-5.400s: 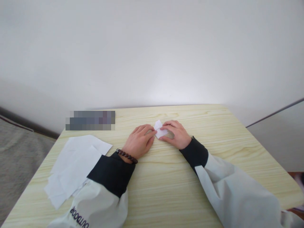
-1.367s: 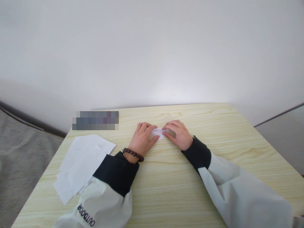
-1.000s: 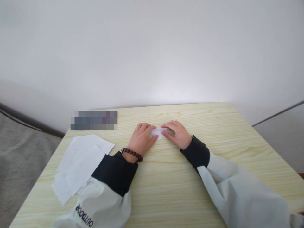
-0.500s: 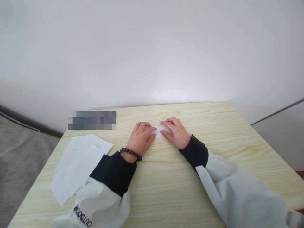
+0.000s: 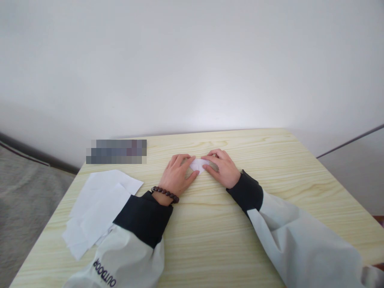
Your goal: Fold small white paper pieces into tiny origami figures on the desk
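A small folded piece of white paper (image 5: 198, 164) lies on the wooden table between my two hands. My left hand (image 5: 177, 173) grips its left side, thumb at the near edge and index finger at the far edge. From the right, my right hand (image 5: 222, 168) holds it the same way, with the thumb on the paper's face and the index finger along its top edge. The other fingers of both hands are curled behind. Fine folds in the paper are too small to make out.
Several loose white sheets (image 5: 105, 200) lie overlapped on the left of the wood-grain table (image 5: 210, 240), partly under my left sleeve. A blurred-out dark object (image 5: 117, 152) is at the back left corner. A white wall (image 5: 192, 72) stands behind the table.
My left index finger has shifted up to the paper's far edge and its thumb slightly down. My right index fingertip has come down onto the top edge. The paper stays in place.
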`<action>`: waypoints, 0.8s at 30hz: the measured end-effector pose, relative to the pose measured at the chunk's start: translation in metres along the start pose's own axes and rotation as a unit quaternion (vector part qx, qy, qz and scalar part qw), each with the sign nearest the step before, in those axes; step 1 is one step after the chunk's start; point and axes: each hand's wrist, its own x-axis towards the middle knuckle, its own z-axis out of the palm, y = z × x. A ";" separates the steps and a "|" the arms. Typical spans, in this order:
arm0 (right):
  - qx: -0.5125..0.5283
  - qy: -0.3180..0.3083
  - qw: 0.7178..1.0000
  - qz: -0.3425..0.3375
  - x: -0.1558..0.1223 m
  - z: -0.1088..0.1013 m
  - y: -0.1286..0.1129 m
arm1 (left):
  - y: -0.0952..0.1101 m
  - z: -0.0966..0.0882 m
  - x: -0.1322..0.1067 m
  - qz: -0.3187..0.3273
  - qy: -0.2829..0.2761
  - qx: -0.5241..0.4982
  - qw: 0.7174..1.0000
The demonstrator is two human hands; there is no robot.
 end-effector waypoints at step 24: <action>0.051 0.009 0.998 -0.028 0.001 -0.003 -0.002 | 0.001 0.000 0.001 -0.004 -0.005 -0.015 1.000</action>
